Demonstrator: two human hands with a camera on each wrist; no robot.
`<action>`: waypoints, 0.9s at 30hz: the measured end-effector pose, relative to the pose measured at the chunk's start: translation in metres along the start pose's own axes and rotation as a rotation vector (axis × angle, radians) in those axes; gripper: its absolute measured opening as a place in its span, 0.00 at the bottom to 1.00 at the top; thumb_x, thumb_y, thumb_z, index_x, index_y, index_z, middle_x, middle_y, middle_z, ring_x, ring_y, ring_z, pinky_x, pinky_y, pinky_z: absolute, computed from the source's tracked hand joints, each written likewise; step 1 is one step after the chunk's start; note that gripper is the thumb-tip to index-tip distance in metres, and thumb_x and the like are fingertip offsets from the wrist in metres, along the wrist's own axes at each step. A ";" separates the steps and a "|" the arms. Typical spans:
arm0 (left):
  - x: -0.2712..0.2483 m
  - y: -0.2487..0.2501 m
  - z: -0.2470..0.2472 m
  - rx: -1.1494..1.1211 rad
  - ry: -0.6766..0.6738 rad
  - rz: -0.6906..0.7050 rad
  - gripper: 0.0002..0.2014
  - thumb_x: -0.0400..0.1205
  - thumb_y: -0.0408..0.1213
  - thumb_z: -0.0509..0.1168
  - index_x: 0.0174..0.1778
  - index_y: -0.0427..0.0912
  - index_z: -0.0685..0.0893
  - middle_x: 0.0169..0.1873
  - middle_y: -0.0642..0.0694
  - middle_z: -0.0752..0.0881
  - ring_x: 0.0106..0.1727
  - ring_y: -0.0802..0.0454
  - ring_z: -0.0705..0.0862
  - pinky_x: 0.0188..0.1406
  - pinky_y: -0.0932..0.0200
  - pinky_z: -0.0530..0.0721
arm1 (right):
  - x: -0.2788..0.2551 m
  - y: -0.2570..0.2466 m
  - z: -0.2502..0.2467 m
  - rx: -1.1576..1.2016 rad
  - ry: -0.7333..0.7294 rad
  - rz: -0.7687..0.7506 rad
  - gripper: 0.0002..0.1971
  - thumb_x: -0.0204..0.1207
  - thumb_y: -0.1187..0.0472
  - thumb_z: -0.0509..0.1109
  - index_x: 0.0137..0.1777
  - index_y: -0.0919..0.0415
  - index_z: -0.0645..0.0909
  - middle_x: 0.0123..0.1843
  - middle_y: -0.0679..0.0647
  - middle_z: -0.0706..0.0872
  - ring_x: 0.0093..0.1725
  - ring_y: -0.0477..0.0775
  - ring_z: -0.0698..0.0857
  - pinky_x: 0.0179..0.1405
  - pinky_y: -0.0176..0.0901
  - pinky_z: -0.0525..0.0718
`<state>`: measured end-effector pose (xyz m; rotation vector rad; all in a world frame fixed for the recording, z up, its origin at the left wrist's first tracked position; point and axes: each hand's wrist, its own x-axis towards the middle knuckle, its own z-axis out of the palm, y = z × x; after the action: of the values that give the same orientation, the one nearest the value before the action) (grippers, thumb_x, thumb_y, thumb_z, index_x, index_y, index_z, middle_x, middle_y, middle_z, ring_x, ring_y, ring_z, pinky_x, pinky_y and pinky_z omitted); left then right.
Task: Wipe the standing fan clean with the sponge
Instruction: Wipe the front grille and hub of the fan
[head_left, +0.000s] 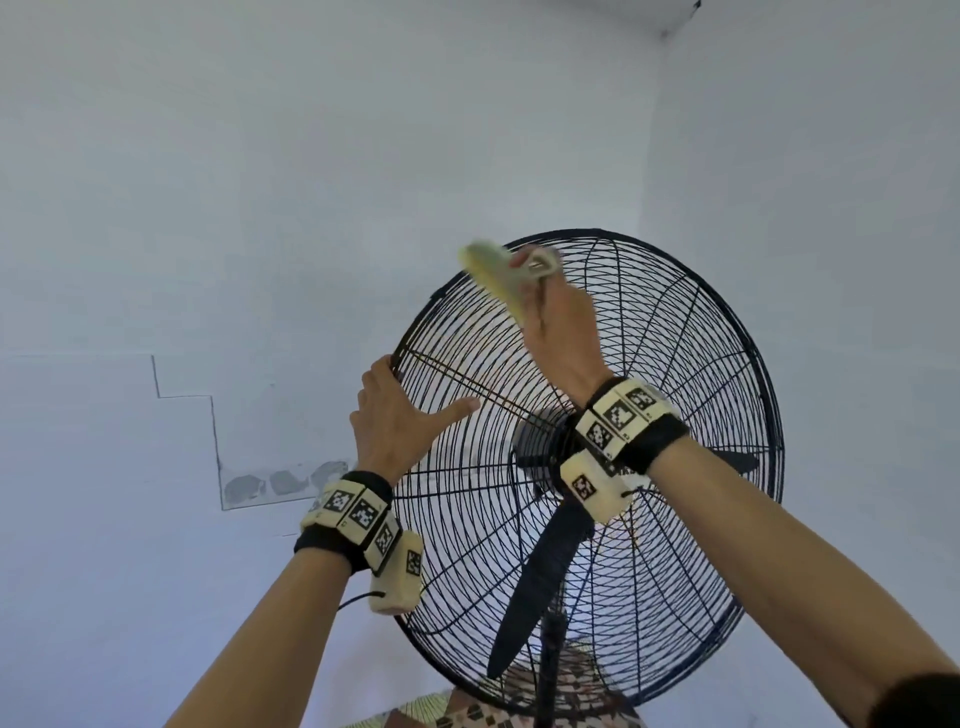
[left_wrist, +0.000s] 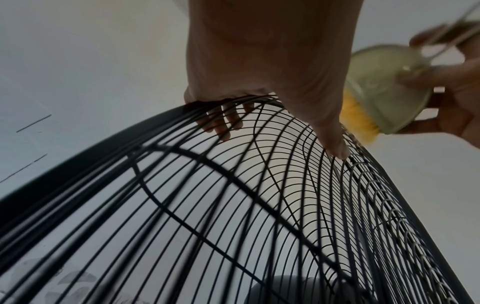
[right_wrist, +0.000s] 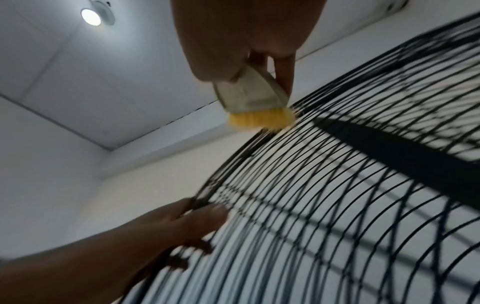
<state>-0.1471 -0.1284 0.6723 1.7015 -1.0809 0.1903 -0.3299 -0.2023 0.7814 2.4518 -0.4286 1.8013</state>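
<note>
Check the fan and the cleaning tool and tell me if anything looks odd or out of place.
The tool is odd for the job: the right hand holds what looks like a brush with yellow bristles, not a plain sponge, against the fan guard near its top edge. The left hand grips the guard's rim. The guard shows no bends or breaks.

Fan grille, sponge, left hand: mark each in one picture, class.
fan grille (head_left: 675, 519), head view, front wires.
sponge (right_wrist: 259, 120), right wrist view, yellow underside.
left hand (head_left: 387, 421), head view, back of hand.

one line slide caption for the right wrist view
Right hand presses yellow sponge on fan guard; left hand grips rim.
</note>
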 end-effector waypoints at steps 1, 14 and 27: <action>0.000 0.000 0.000 0.006 0.000 0.000 0.67 0.58 0.85 0.71 0.84 0.41 0.61 0.76 0.42 0.73 0.76 0.40 0.75 0.74 0.29 0.75 | 0.006 0.006 -0.004 0.012 0.089 0.063 0.10 0.92 0.62 0.57 0.69 0.61 0.74 0.41 0.49 0.83 0.24 0.39 0.78 0.18 0.27 0.73; -0.001 -0.001 0.000 0.001 -0.008 -0.010 0.69 0.57 0.87 0.69 0.85 0.41 0.61 0.78 0.41 0.72 0.77 0.39 0.74 0.75 0.27 0.75 | -0.001 0.015 -0.011 0.107 0.137 0.121 0.09 0.92 0.61 0.59 0.69 0.61 0.74 0.43 0.49 0.86 0.25 0.37 0.83 0.15 0.27 0.71; -0.003 0.002 0.000 -0.012 0.003 -0.007 0.68 0.57 0.86 0.71 0.84 0.42 0.61 0.77 0.42 0.73 0.76 0.40 0.75 0.74 0.27 0.75 | -0.009 0.034 -0.030 0.220 0.195 0.124 0.05 0.92 0.59 0.60 0.63 0.50 0.72 0.36 0.47 0.83 0.24 0.39 0.82 0.16 0.32 0.72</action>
<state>-0.1500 -0.1274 0.6718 1.6934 -1.0715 0.1816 -0.3693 -0.2271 0.7789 2.3963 -0.3935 2.2244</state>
